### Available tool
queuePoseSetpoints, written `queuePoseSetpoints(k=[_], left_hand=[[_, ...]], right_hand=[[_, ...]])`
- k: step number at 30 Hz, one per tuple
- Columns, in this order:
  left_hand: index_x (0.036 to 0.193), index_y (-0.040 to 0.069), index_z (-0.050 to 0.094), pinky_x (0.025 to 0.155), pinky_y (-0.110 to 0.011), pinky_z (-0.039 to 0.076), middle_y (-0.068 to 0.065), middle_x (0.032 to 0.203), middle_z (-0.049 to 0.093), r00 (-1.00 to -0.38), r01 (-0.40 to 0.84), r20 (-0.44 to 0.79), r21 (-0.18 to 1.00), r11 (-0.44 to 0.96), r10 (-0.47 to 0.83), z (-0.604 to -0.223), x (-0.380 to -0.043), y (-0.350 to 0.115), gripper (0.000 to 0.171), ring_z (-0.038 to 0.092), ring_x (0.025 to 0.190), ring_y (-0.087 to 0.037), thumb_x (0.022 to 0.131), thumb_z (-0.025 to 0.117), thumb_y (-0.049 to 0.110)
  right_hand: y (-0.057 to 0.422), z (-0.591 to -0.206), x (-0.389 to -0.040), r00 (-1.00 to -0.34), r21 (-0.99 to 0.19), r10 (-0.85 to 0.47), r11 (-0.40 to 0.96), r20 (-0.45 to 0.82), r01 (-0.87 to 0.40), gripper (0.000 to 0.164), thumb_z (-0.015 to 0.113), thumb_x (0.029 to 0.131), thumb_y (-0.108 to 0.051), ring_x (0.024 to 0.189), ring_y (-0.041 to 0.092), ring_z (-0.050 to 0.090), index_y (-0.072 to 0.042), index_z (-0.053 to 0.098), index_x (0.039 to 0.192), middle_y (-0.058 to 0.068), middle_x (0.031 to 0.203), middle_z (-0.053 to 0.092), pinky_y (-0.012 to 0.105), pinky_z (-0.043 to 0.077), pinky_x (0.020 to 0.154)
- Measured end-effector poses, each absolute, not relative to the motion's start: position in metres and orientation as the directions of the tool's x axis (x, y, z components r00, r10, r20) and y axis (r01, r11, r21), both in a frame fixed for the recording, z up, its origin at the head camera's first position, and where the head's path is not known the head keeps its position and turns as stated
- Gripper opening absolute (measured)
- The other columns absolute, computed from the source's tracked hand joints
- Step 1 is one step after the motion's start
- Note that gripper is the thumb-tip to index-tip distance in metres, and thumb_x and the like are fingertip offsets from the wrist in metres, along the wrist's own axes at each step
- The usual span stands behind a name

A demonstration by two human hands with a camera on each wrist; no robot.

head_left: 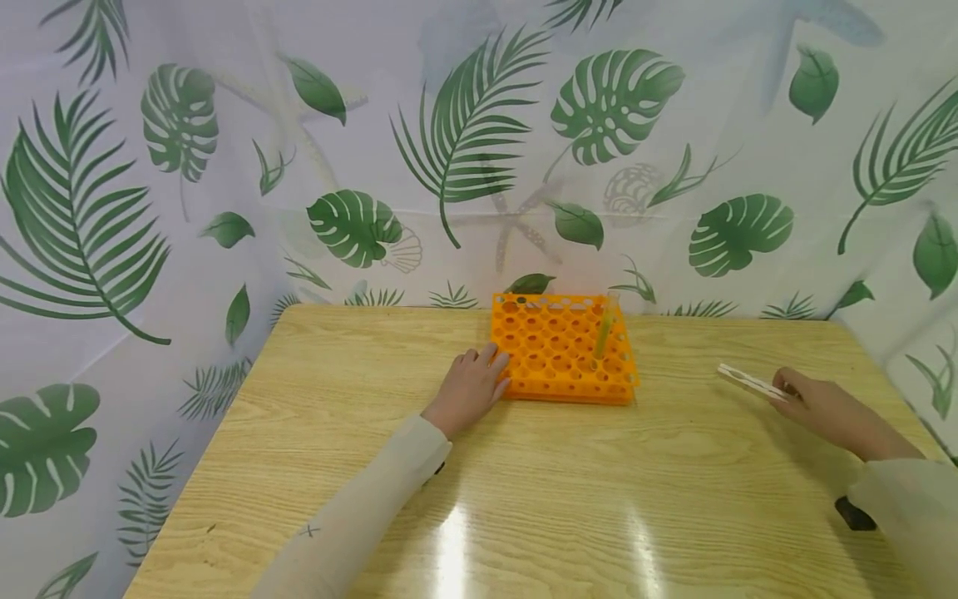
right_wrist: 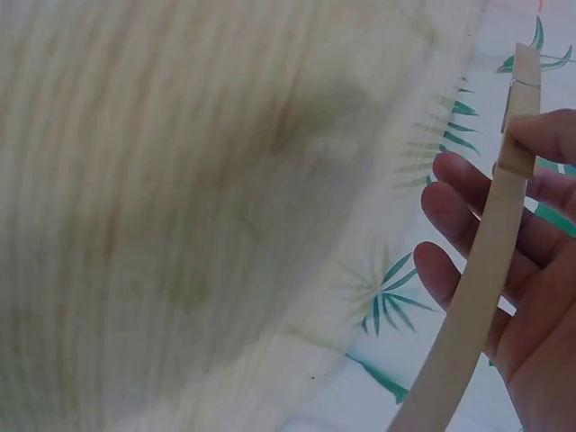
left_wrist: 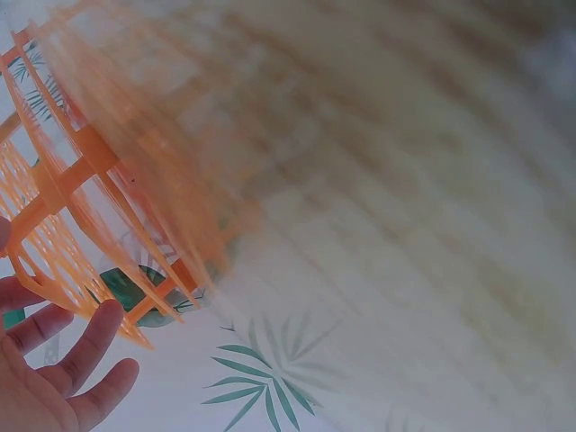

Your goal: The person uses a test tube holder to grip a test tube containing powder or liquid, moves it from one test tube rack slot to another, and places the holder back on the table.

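An orange test tube rack (head_left: 557,393) stands at the back of the wooden table. One test tube (head_left: 604,329) with yellowish-green liquid leans slightly in a hole on the rack's right side. My left hand (head_left: 470,387) holds the rack's front left corner between thumb and index finger. In the left wrist view, the other fingers of that hand (left_wrist: 58,369) are spread loosely below the rack (left_wrist: 85,180). To the right, my right hand (head_left: 827,408) grips a wooden test tube clamp (head_left: 748,381) above the table. Thumb and fingers lie around the clamp (right_wrist: 481,261) in the right wrist view.
A wood-grain table (head_left: 359,358) spreads under both hands. Behind it and at the sides hangs a white cloth (head_left: 449,274) printed with green leaves, close to the back of the rack.
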State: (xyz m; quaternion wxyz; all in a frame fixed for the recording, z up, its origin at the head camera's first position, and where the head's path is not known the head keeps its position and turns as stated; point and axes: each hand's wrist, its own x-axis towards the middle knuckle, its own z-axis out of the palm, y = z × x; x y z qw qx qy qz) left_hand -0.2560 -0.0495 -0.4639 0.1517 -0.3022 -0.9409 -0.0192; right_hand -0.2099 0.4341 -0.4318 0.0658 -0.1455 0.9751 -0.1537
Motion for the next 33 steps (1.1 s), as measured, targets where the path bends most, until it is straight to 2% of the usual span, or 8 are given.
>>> queuePoseSetpoints(k=[3, 7, 14, 22, 33], left_hand=[[0.110, 0.013, 0.047, 0.073, -0.034, 0.049, -0.005, 0.107, 0.051, -0.769, 0.577, 0.298, -0.060, 0.815, 0.566, -0.464, -0.255, -0.049, 0.025, 0.053, 0.077, -0.022, 0.097, 0.050, 0.034], [0.110, 0.013, 0.047, 0.073, -0.033, 0.049, -0.005, 0.108, 0.051, -0.771, 0.572, 0.298, -0.065, 0.818, 0.563, -0.463, -0.252, -0.048, 0.025, 0.053, 0.078, -0.022, 0.097, 0.049, 0.034], [0.111, 0.013, 0.047, 0.075, -0.034, 0.049, -0.005, 0.108, 0.050, -0.781, 0.562, 0.292, -0.056, 0.825, 0.552, -0.464, -0.247, -0.046, 0.026, 0.054, 0.079, -0.022, 0.097, 0.050, 0.035], [0.108, 0.012, 0.047, 0.072, -0.034, 0.049, -0.005, 0.104, 0.049, -0.771, 0.566, 0.318, -0.057, 0.822, 0.552, -0.467, -0.244, -0.045, 0.025, 0.053, 0.076, -0.022, 0.096, 0.052, 0.034], [0.109, 0.013, 0.047, 0.070, -0.032, 0.048, -0.004, 0.104, 0.050, -0.756, 0.562, 0.339, -0.100, 0.821, 0.560, -0.468, -0.244, -0.046, 0.026, 0.052, 0.075, -0.020, 0.096, 0.052, 0.035]], right_hand=[[0.439, -0.437, -0.207, -0.948, -0.307, -0.305, 0.914, -0.088, -0.265, 0.017, 0.050, 0.098, -0.021, 0.063, 0.006, 0.049, -0.004, 0.049, 0.100, 0.011, 0.086, 0.063, 0.027, 0.039, 0.056], [0.448, -0.444, -0.202, -0.949, -0.307, -0.300, 0.916, -0.101, -0.257, 0.016, 0.053, 0.096, -0.019, 0.067, 0.009, 0.054, -0.003, 0.051, 0.098, 0.014, 0.089, 0.064, 0.029, 0.042, 0.056], [0.457, -0.452, -0.191, -0.948, -0.340, -0.298, 0.908, -0.111, -0.246, 0.010, 0.055, 0.095, -0.017, 0.061, -0.001, 0.043, -0.008, 0.051, 0.093, 0.002, 0.082, 0.063, 0.023, 0.035, 0.053], [0.458, -0.458, -0.187, -0.947, -0.337, -0.291, 0.912, -0.133, -0.233, 0.009, 0.058, 0.093, -0.016, 0.063, -0.001, 0.047, -0.011, 0.053, 0.088, 0.000, 0.080, 0.062, 0.024, 0.038, 0.054], [0.458, -0.462, -0.187, -0.939, -0.353, -0.319, 0.900, -0.132, -0.256, 0.009, 0.061, 0.090, -0.013, 0.059, -0.002, 0.043, -0.012, 0.054, 0.083, -0.006, 0.071, 0.056, 0.023, 0.036, 0.053]])
